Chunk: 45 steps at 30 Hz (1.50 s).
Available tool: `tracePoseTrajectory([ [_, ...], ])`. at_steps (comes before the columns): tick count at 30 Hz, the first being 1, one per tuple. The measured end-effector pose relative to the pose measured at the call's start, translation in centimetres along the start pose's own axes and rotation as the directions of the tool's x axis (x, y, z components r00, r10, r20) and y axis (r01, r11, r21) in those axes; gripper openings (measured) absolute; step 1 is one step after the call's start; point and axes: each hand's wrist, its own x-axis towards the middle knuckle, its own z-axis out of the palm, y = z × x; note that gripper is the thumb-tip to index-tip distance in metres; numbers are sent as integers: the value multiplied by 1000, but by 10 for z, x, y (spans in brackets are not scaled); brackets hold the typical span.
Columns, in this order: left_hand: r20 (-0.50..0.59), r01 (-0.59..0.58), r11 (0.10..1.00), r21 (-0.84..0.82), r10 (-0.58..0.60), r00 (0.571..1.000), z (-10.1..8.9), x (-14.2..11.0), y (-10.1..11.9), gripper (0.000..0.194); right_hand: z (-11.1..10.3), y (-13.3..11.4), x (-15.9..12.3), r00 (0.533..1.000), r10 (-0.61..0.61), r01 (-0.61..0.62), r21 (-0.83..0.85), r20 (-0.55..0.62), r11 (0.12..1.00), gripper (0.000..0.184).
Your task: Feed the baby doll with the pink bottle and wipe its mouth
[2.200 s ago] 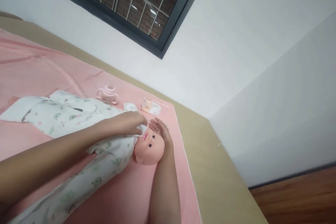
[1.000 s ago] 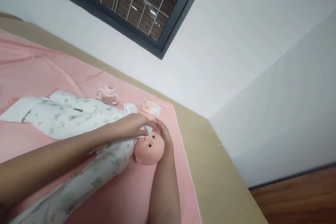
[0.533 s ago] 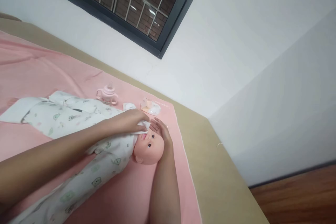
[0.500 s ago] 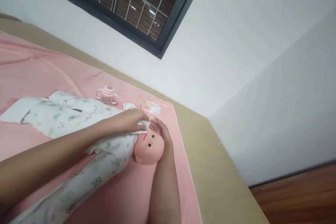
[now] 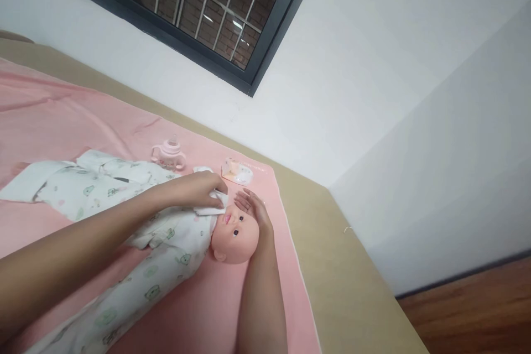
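Observation:
A baby doll (image 5: 237, 239) in a white printed sleepsuit (image 5: 178, 243) lies on its back, its head toward the right. My left hand (image 5: 203, 191) is closed on a folded white tissue (image 5: 212, 207), held over the doll's neck and chin. The doll's mouth and eyes show. Curved around the far side and crown of the head is my right hand (image 5: 253, 204), palm facing the doll, fingers stretched out. My right wrist lies against or very close to the head.
A pink baby bottle (image 5: 170, 154) with two handles stands beyond the doll. A small opened tissue pack (image 5: 237, 171) lies near the corner of the pink blanket (image 5: 290, 282). The blanket covers a tan table (image 5: 332, 265) against the wall, below a barred window (image 5: 207, 5).
My left hand has drawn the tissue back from the doll's mouth toward its neck, uncovering more of the face. My right hand stays by the head.

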Motion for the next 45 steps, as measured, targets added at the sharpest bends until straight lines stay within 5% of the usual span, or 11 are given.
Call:
tracePoseTrajectory([
  [14, 60, -12, 999, -32, 14, 998, 18, 3, 5, 7, 1, 0, -1, 1000, -4, 4, 5, 8, 1000, 40],
  [35, -31, 12, 998, 65, -10, 999, 15, 5, 5, 10, 3, -1, -3, 1000, -11, 11, 1, -5, 1000, 39],
  [45, -98, -40, 994, 99, 50, 994, 31, 14, -10, 19, 2, -1, -2, 1000, -10, 10, 5, 0, 1000, 40],
])
